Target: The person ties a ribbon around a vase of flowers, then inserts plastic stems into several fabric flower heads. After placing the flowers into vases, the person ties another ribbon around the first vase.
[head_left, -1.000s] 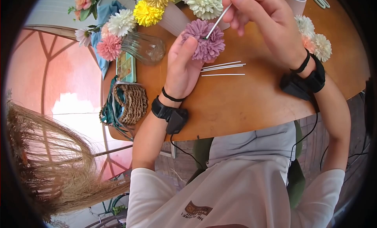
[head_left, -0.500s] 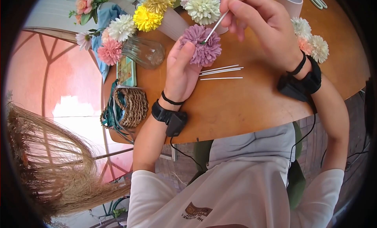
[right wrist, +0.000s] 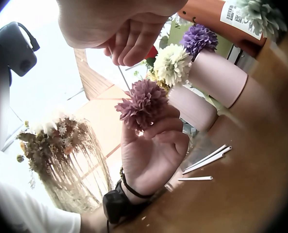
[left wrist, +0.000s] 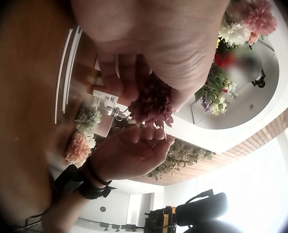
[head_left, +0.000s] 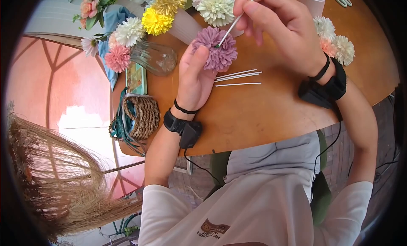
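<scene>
Cupped in my left hand (head_left: 193,78) is a mauve artificial flower head (head_left: 224,55), its petals spread and the thumb pressed over its near side. My right hand (head_left: 286,32) pinches a thin white stick (head_left: 233,27) between thumb and fingertips, above and to the right of the bloom. The stick slants down, and its lower end meets the small green centre (head_left: 217,46) of the flower head. In the right wrist view, the left fingers wrap beneath the petals and the stick runs down to the flower from the right fingers.
Several loose white sticks (head_left: 237,78) lie on the wooden table (head_left: 263,114) right of my left hand. A glass vase (head_left: 163,59), a woven basket (head_left: 144,118) and yellow flowers (head_left: 157,21) stand to the left. White and peach flowers (head_left: 343,51) lie beyond my right wrist.
The head view has shifted slightly. Both hands keep their holds, and the flower head and stick sit a little lower and further left in view.
</scene>
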Action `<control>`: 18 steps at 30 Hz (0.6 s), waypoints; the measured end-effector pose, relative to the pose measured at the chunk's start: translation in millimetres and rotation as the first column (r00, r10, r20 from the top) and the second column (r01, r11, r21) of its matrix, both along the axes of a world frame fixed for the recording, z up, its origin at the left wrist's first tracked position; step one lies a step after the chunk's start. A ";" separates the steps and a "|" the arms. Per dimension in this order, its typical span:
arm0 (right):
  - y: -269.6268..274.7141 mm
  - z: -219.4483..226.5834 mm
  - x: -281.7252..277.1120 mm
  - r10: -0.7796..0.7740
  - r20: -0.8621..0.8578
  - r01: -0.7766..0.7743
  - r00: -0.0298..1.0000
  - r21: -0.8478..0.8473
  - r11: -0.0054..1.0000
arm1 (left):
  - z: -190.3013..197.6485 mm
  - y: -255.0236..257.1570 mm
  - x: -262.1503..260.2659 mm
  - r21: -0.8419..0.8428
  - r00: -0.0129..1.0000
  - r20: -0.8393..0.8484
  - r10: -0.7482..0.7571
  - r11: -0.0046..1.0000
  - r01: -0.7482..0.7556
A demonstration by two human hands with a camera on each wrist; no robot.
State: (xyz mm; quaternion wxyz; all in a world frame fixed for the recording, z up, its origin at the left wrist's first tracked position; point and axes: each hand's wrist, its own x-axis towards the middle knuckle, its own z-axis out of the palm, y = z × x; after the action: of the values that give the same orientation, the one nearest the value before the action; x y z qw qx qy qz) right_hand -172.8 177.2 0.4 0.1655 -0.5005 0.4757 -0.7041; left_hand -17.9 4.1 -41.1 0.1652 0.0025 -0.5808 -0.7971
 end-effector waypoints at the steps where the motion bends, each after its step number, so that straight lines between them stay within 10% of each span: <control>1: -0.3 -0.3 0.5 0.000 -0.006 0.000 1.000 -0.003 1.000 | 0.1 0.8 0.4 -0.029 1.000 0.010 0.017 0.999 -0.017; 18: 0.4 -1.0 -0.1 -0.026 -0.075 0.023 0.997 -0.034 0.999 | 1.5 -0.6 0.4 -0.008 1.000 0.010 0.008 1.000 -0.007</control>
State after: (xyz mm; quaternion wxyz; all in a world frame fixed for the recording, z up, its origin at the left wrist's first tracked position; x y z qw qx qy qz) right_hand -172.9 177.6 -0.6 0.1303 -0.5237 0.4760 -0.6944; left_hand -17.5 3.5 -39.7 0.1654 0.0078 -0.5847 -0.7941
